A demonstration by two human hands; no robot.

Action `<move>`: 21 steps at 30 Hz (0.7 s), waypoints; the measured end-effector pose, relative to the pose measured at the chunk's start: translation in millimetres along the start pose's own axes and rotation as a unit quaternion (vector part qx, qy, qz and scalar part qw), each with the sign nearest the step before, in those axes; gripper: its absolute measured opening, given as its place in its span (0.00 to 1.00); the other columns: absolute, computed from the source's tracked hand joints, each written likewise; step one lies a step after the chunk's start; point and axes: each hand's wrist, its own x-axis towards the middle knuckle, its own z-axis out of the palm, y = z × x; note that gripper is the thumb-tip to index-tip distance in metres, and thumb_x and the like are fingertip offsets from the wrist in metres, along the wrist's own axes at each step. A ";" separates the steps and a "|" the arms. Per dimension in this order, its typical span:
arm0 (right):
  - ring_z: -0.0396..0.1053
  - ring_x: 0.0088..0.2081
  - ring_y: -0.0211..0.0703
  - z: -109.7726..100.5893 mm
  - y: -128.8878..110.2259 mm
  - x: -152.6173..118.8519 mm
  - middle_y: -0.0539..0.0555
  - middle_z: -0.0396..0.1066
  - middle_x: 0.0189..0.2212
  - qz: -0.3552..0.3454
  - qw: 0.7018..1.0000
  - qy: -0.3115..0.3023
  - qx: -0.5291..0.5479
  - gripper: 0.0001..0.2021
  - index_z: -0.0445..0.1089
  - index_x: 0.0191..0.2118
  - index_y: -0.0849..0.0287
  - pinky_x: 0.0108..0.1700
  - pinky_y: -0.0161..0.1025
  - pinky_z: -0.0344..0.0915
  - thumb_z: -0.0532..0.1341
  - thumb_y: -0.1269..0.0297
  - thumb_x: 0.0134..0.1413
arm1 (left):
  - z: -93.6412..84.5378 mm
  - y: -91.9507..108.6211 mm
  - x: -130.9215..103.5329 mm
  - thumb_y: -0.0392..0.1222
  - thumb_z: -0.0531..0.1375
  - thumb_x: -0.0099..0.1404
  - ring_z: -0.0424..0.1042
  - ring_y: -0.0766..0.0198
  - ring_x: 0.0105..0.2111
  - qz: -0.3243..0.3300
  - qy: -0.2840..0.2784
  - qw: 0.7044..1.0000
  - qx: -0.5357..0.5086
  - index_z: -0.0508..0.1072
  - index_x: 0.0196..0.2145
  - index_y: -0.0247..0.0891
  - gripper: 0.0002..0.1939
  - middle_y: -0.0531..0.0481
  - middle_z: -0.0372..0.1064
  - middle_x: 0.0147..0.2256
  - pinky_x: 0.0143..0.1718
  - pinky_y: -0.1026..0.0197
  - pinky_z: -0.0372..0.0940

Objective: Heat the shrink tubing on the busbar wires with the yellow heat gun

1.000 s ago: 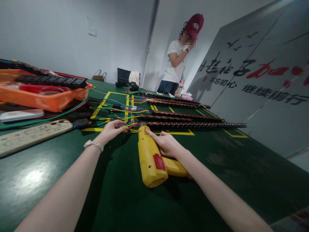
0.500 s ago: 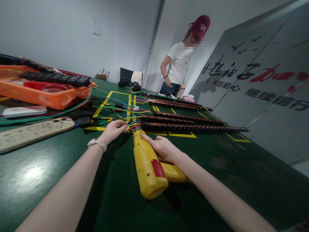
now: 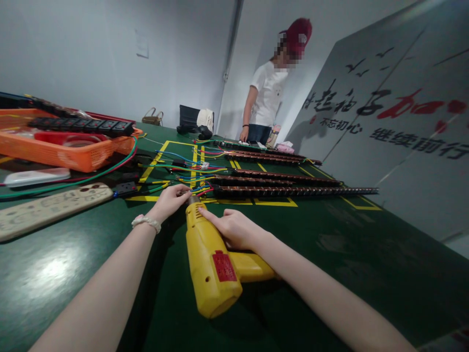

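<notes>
The fingers of the left hand (image 3: 169, 201) are drawn narrow, pinching the ends of a bunch of coloured wires (image 3: 202, 189); the exact grip at the tips is too small to make out. The right hand (image 3: 240, 229) holds a yellow heat gun (image 3: 207, 259) round its body, one digit laid along the barrel by the vents and the rest partly hidden behind it. The gun's metal nozzle points away from the wearer and sits just beside the left fingertips, close to the wires. To the right of those fingertips the wires run into a long dark strip (image 3: 293, 190), with more strips (image 3: 287, 173) lying beyond it. Left of the left fingers a patterned board (image 3: 54, 210) lies on the green worktop (image 3: 311, 274); farther left and beyond are a white case (image 3: 36, 177) and an orange basket (image 3: 95, 159) bearing a black socket bar (image 3: 82, 125). Well beyond both hands, a person (image 3: 269, 93) in a white shirt and red cap stands at the far side.
</notes>
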 end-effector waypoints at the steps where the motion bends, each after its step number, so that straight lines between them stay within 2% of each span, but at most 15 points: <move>1: 0.68 0.30 0.44 0.1 1.6 -0.4 0.56 0.74 0.34 0.006 1.000 -0.003 -0.007 0.43 0.32 0.66 0.71 0.40 0.40 0.57 0.57 0.71 0.47 | 0.1 0.8 -0.7 0.55 0.57 0.54 0.73 0.58 0.33 -0.004 -0.004 1.000 -0.002 0.74 0.38 0.34 0.22 0.45 0.75 0.34 0.34 0.61 0.66; 4: 0.66 0.26 0.44 0.5 7.6 -2.6 0.55 0.73 0.29 0.024 0.999 -0.012 -0.033 0.42 0.34 0.65 0.73 0.39 0.41 0.56 0.56 0.70 0.47 | 0.1 4.4 -3.1 0.54 0.57 0.55 0.72 0.59 0.31 -0.006 -0.006 1.000 -0.007 0.73 0.38 0.33 0.22 0.45 0.75 0.32 0.32 0.62 0.65; 8: 0.65 0.25 0.44 1.5 17.6 -9.6 0.56 0.74 0.29 0.038 0.998 -0.004 -0.045 0.41 0.35 0.65 0.71 0.37 0.41 0.56 0.55 0.70 0.48 | -0.3 7.5 -4.9 0.54 0.57 0.55 0.71 0.61 0.28 -0.004 -0.007 1.000 -0.001 0.73 0.37 0.34 0.21 0.47 0.74 0.30 0.30 0.62 0.63; 15: 0.67 0.29 0.44 1.4 31.2 -27.6 0.56 0.74 0.30 0.086 0.995 0.002 -0.046 0.42 0.34 0.65 0.72 0.39 0.41 0.55 0.55 0.72 0.47 | 0.3 6.1 -4.1 0.54 0.57 0.55 0.70 0.62 0.26 -0.013 -0.009 1.000 -0.003 0.72 0.39 0.33 0.22 0.48 0.72 0.26 0.29 0.62 0.63; 21: 0.68 0.31 0.45 1.6 31.1 -29.3 0.56 0.74 0.31 0.094 0.994 -0.002 -0.053 0.43 0.32 0.66 0.71 0.39 0.41 0.55 0.55 0.73 0.46 | 0.8 -1.3 -0.6 0.55 0.57 0.54 0.71 0.61 0.27 -0.018 -0.014 1.000 0.010 0.72 0.42 0.33 0.24 0.48 0.73 0.27 0.29 0.62 0.63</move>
